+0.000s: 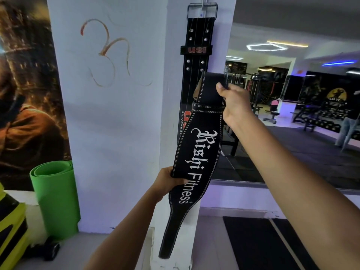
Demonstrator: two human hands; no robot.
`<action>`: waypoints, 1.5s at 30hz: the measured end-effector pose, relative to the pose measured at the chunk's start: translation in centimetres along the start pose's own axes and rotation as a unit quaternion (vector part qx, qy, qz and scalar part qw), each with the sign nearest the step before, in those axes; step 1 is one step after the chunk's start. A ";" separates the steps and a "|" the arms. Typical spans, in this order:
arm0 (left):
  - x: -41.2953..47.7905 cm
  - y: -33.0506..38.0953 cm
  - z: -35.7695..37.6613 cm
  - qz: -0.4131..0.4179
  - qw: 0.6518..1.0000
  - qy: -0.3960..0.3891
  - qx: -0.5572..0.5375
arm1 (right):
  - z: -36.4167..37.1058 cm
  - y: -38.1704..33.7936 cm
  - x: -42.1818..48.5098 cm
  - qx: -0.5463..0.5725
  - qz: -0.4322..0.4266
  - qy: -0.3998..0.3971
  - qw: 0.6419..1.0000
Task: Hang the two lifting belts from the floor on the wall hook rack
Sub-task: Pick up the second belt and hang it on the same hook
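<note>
Up against the white pillar (171,117), one black belt (196,61) already hangs by its metal buckle (202,9) from a hook (203,3) at the top of the frame. A band across it carries the red letters "USI", and lower down a red "US" and white "UNIVERSAL" show partly, cut off by what is held in front.

In front of it, both hands hold a second black belt (196,158) upright and slightly tilted. White script along its wide part reads "Rishi Fitness", running top to bottom. The right hand (232,102) is clamped on the folded upper end, thumb pressed on the front just above a stitched loop. The left hand (167,182) is closed on the left edge of the wide middle part, thumb lying across the front. The narrow tail hangs free below, off the floor.

To the left, a faint orange symbol (109,53) is drawn on the wall, and a rolled green mat (54,197) stands beneath a poster (27,94). At right, a mirror (303,106) shows gym equipment.
</note>
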State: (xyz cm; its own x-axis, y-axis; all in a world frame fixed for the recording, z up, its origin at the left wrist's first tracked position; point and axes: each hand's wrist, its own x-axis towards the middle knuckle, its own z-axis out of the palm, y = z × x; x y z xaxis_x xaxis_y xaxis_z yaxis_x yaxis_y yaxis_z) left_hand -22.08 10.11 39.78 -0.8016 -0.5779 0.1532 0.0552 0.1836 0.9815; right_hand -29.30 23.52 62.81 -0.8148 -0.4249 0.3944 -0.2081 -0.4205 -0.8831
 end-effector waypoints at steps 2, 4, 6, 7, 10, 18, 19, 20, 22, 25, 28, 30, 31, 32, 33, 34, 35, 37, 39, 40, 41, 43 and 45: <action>0.0 0.2 0.4 0.004 1.000 0.005 -0.025 | -0.1 -0.3 0.0 0.005 -0.002 0.004 1.000; -0.5 -1.3 0.6 -0.007 1.000 0.003 -0.022 | -0.2 -0.1 -0.1 0.001 -0.001 0.009 1.000; -1.4 -3.2 0.7 -0.030 0.999 -0.014 0.005 | -0.4 0.5 -0.2 0.004 0.008 0.011 1.000; -1.7 -3.9 0.8 -0.041 0.999 -0.022 0.018 | -0.5 0.7 -0.3 0.004 0.011 0.010 1.000; -1.9 -2.8 0.9 -0.037 0.999 -0.035 0.017 | -1.0 1.2 0.0 0.004 0.013 0.009 1.000; 1.3 12.6 2.5 0.165 0.979 0.018 -0.120 | -1.5 3.3 0.6 0.028 0.035 -0.006 0.999; 1.6 13.8 2.6 0.184 0.975 0.008 -0.127 | -1.7 3.3 0.7 0.034 0.036 -0.007 0.999; 1.6 14.6 2.7 0.195 0.972 -0.009 -0.133 | -2.0 3.4 1.0 0.037 0.036 -0.007 0.999; 1.4 15.5 2.9 0.192 0.968 -0.054 -0.155 | -2.5 3.2 1.5 0.045 0.039 -0.006 0.998; 1.8 17.1 3.5 0.185 0.961 -0.068 -0.195 | -3.4 3.4 1.5 0.051 0.039 -0.038 0.997; 3.2 19.4 3.7 0.160 0.965 0.002 -0.208 | -3.5 4.4 0.4 0.059 0.049 -0.092 0.993; 4.0 19.9 3.5 0.130 0.966 0.004 -0.222 | -3.7 5.1 0.4 0.068 0.052 -0.101 0.991; 4.3 19.7 3.5 0.124 0.966 -0.006 -0.228 | -3.8 5.3 0.3 0.069 0.049 -0.104 0.991; 4.3 19.3 3.6 0.125 0.965 -0.015 -0.232 | -4.1 5.8 0.3 0.065 0.044 -0.108 0.991; 4.5 18.9 3.6 0.134 0.963 -0.020 -0.234 | -4.3 6.3 0.1 0.064 0.041 -0.115 0.990; 4.6 18.5 3.8 0.146 0.961 -0.019 -0.234 | -4.6 7.0 -0.2 0.063 0.038 -0.125 0.989; 4.9 18.0 3.9 0.157 0.959 -0.015 -0.235 | -4.9 7.8 -0.6 0.060 0.034 -0.135 0.988; 5.4 17.2 4.2 0.166 0.956 -0.009 -0.243 | -5.9 9.6 -1.2 0.039 0.032 -0.152 0.987; 5.8 17.0 4.2 0.171 0.954 0.004 -0.248 | -7.2 11.3 -2.0 0.016 0.048 -0.168 0.985; 5.9 17.2 4.2 0.171 0.953 0.010 -0.252 | -7.9 12.2 -2.4 0.001 0.060 -0.176 0.983; 6.0 17.4 4.1 0.169 0.952 0.016 -0.255 | -8.6 13.1 -3.0 -0.015 0.075 -0.185 0.980; 5.9 18.0 4.0 0.165 0.951 0.025 -0.261 | -10.1 15.1 -4.2 -0.031 0.110 -0.192 0.975; 5.8 18.2 4.1 0.157 0.952 0.027 -0.263 | -11.3 16.6 -5.3 -0.040 0.148 -0.196 0.969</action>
State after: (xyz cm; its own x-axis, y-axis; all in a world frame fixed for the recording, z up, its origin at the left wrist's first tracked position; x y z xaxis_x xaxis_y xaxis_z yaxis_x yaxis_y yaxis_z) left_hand -28.15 13.38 58.10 -0.6652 -0.6035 0.4396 0.5881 -0.0608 0.8065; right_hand -34.56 27.80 43.16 -0.5808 -0.7955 0.1729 -0.0499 -0.1773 -0.9829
